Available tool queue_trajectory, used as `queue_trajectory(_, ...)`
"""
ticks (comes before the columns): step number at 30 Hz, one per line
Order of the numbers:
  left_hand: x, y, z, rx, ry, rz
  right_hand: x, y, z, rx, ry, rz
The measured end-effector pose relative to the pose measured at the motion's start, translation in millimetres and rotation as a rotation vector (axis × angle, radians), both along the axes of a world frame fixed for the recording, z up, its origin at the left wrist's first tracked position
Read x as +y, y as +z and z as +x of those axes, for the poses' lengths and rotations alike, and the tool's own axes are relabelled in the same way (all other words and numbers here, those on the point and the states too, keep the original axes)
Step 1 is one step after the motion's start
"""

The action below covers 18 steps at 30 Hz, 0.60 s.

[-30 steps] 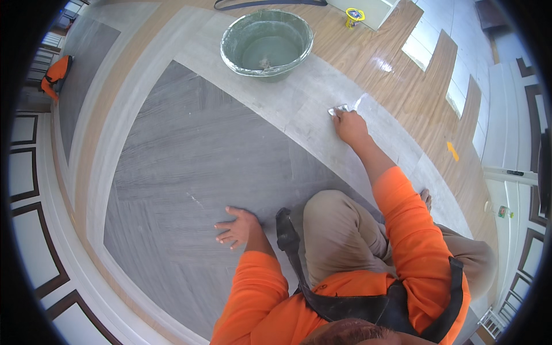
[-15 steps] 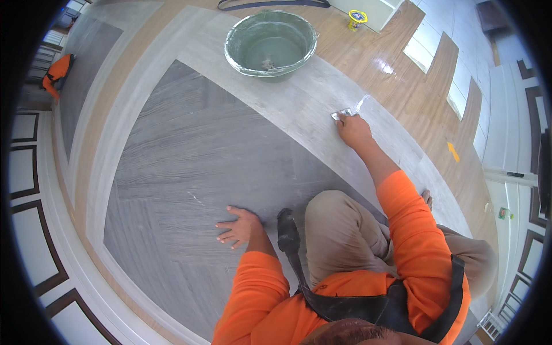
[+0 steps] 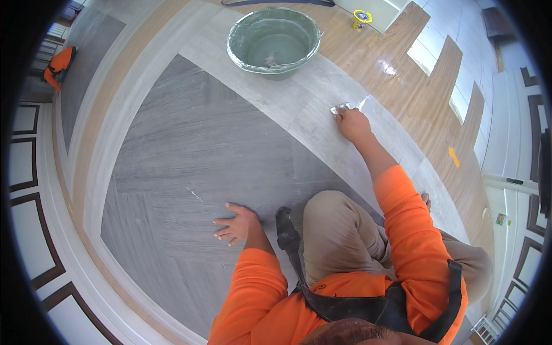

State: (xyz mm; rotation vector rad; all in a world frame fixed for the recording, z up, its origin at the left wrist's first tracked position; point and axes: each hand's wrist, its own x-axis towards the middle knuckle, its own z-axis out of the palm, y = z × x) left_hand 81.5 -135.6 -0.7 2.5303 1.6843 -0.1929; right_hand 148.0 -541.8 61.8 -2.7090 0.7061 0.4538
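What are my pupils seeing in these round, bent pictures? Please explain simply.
No machine here: a person works with two bare hands. The pictures come from the left of two fisheye cameras on the person's head, looking down; that bends straight edges. The left hand rests, fingers spread, on dark grey flooring. The right hand holds a small flat silvery tool at the pale grey strip, beside a white smear. Farther off stand a green basin and, on wood-look flooring, a yellow tub. Another person in orange is at far left.

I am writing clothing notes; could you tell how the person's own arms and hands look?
Both sleeves are orange and end partway down the forearms, which are bare below. The left hand and right hand are ungloved.
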Motion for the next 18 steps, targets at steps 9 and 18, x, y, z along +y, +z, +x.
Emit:
queue_trajectory(9,-2,6,0,0.013,0.011,-0.029,-5,-4,-6,-0.010,-0.002,-0.002)
queue_trajectory(18,-1,5,0,-0.003,0.005,-0.035,-12,-3,-8,-0.017,0.017,-0.001)
